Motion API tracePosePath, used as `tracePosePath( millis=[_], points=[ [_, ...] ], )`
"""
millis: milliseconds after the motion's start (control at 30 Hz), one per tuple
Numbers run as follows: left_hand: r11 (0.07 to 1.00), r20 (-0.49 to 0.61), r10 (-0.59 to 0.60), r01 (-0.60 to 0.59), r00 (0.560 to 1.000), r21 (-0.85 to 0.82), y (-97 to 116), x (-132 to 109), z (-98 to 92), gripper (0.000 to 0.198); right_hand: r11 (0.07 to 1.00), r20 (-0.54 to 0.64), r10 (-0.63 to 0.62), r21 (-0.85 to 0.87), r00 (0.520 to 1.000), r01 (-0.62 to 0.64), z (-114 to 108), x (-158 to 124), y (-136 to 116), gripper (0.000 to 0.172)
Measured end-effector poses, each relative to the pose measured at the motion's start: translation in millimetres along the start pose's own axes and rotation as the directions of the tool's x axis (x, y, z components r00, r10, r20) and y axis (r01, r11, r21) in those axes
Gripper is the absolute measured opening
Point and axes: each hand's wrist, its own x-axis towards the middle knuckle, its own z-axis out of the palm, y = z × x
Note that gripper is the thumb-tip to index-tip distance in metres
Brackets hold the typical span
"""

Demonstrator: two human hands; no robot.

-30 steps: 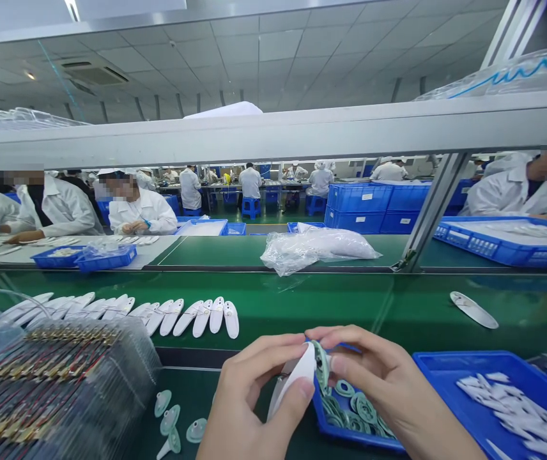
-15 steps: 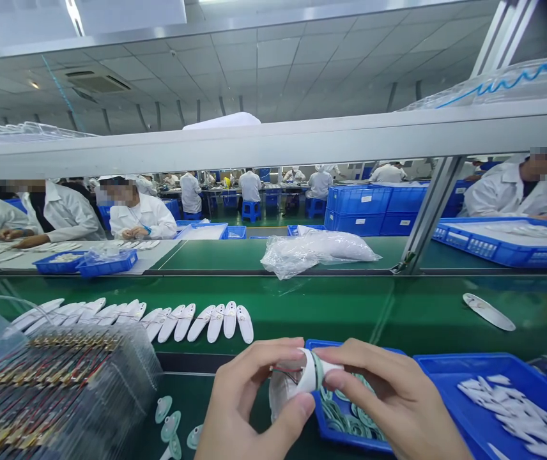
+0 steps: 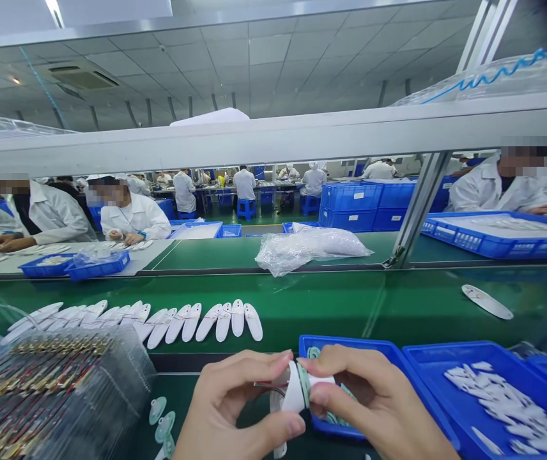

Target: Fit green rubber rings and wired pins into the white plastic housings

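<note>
Both hands hold a white plastic casing point(image 3: 296, 388) above the work mat. My left hand point(image 3: 232, 402) grips its near end, and my right hand point(image 3: 374, 402) pinches its far side. A pale green rubber ring point(image 3: 305, 383) sits around the casing, and thin red and dark wires point(image 3: 268, 386) stick out to its left. Just behind my right hand, a blue tray point(image 3: 350, 345) holds several green rubber rings point(image 3: 319, 352), mostly hidden by that hand. Several white casings point(image 3: 197, 322) lie in a row on the green belt. Several loose green seals point(image 3: 165, 427) lie near my left hand.
A clear stack of wired strips point(image 3: 57, 396) stands at the left. A blue tray of white pieces point(image 3: 450, 358) is at the right. Across the belt lie a plastic bag point(image 3: 312, 250) and blue crates point(image 3: 350, 204). Co-workers in white coats point(image 3: 130, 218) sit beyond.
The casing has turned from upright to lying crosswise, with the wires pointing left and the green ring around it. Both hands have moved left, and the view has shifted slightly.
</note>
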Motion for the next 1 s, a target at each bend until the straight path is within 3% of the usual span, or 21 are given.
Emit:
tracePosePath(
  millis=[100,200,300,433,567,667,767,867,1000],
  points=[
    [1.0,0.009,0.002,-0.002,1.0,0.011,5,1,1.8,0.031,0.983,0.077,0.087,0.154,0.993,-0.098,2,2,-3,0.034],
    [0.998,-0.002,0.007,-0.007,1.0,0.068,7,1,2.2,0.037,0.985,0.11,0.103,0.13,0.989,-0.117,1,3,-6,0.025],
    [0.993,0.011,0.049,-0.05,0.999,0.105,8,1,3.5,0.041,0.987,0.08,0.107,0.114,0.991,-0.116,0,2,-8,0.029],
    [0.99,-0.005,0.078,-0.077,0.997,0.118,5,2,6.8,0.037,0.965,0.019,0.141,0.219,0.99,-0.142,4,-1,-8,0.041],
    [0.996,-0.019,0.084,-0.085,0.996,-0.015,-2,4,8.7,0.038,0.973,0.036,0.082,0.214,0.996,-0.088,9,-3,-2,0.042],
    [0.995,0.007,0.017,-0.017,1.0,-0.097,-3,7,9.4,0.032,0.98,0.044,0.038,0.195,0.998,-0.046,10,0,3,0.037],
    [0.991,0.054,-0.06,0.066,0.997,-0.12,1,9,9.9,0.025,0.972,0.089,-0.003,0.236,0.996,-0.018,10,5,6,0.032],
    [0.989,0.053,-0.056,0.063,0.997,-0.133,6,9,10.4,0.024,0.966,0.121,-0.015,0.258,0.993,-0.016,11,8,5,0.029],
    [0.98,0.038,-0.099,0.104,0.994,-0.168,6,7,13.1,0.025,0.972,0.073,-0.023,0.237,0.997,0.005,9,5,4,0.027]
  ],
)
